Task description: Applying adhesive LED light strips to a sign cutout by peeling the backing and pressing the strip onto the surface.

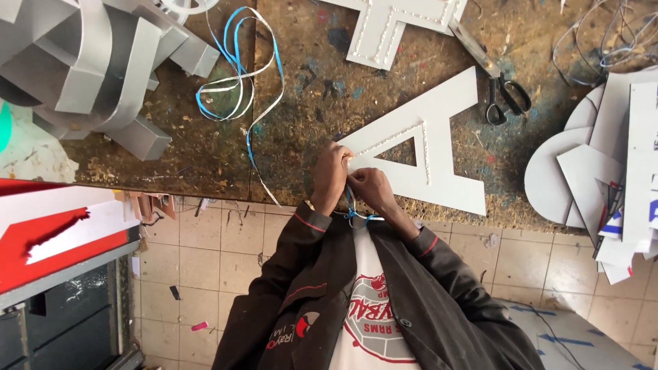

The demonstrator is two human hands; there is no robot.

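Both pinched on the blue-and-white strip (353, 199) at the white letter (425, 161) tip on the workbench (308, 103): left hand (331, 177), right hand (372, 188). Risks kinking or slipping off the letter's edge if tugged unevenly

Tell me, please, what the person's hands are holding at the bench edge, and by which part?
Both hands, left hand and right hand, pinch a thin blue-and-white strip at the pointed top of the white letter A. Which part of the strip cannot be told.
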